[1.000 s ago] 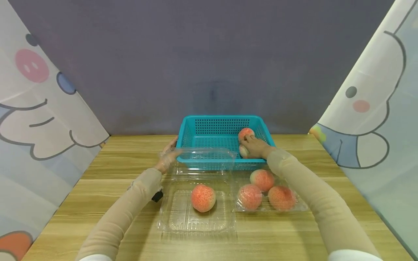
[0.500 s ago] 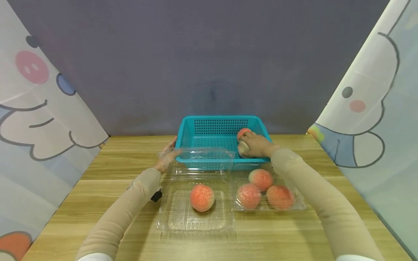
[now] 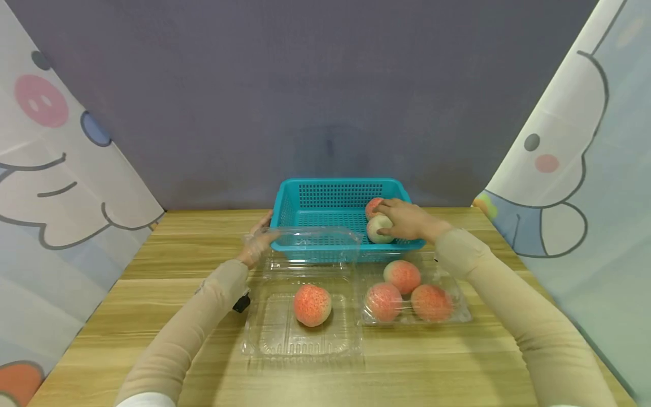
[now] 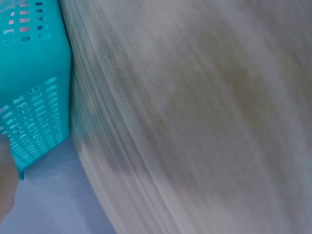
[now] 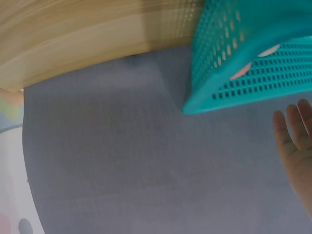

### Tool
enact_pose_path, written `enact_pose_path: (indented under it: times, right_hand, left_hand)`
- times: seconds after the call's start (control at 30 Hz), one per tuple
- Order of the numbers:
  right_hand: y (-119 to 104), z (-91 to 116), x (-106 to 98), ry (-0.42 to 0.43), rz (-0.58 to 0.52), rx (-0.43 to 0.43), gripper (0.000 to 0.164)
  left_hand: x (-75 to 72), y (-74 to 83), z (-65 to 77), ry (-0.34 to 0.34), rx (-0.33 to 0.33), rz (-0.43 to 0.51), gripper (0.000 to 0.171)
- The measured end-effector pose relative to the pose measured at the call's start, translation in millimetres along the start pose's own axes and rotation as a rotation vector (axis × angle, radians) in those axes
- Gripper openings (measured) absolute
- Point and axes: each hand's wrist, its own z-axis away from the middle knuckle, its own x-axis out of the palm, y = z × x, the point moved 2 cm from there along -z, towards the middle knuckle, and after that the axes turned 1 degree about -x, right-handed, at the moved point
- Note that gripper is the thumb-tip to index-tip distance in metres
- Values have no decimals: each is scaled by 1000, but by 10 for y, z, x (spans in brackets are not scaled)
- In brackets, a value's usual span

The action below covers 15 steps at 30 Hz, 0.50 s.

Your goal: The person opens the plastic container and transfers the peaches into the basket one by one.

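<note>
Both hands are at the blue basket (image 3: 338,181), which stands near the back of the wooden table (image 3: 407,373). Left hand (image 3: 257,244) is at the near left corner, thumb and fingers spread apart, the thumb by the near rim and the fingers reaching along the outer side; how firmly it presses cannot be told, since part of it shows only through clear plastic. Right hand (image 3: 407,219) reaches over the near right part of the basket, its fingers spread and mostly straight, as the right wrist view also shows. Its thumb lies across the pale peach (image 3: 377,229), and the fingertips come over the red peach (image 3: 372,209) just behind; I cannot tell whether either fruit is touched. Those two peaches lie side by side in the right end of the basket.

In front of the basket sits a clear plastic box (image 3: 274,336) with a single peach (image 3: 312,305) in it. Its lid (image 3: 315,236) is raised, standing before the near wall of the basket and part of the left hand. Just to the right, another clear box (image 3: 461,316) contains three peaches (image 3: 402,277) grouped closely, one behind and two in front. Beige sleeves (image 3: 529,316) cover both forearms. Behind everything rises a plain grey wall (image 3: 325,85), with cartoon panels (image 3: 559,169) at either side
</note>
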Motion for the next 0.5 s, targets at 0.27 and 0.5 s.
enact_pose_path:
  times: [0.27, 0.5]
  right_hand:
    - [-116, 166, -81, 21, 30, -32, 54]
    - [-193, 300, -93, 49, 81, -95, 52]
  left_hand:
    - [-9, 35, 2, -9, -10, 13, 76]
    - [0, 1, -10, -2, -13, 14, 76]
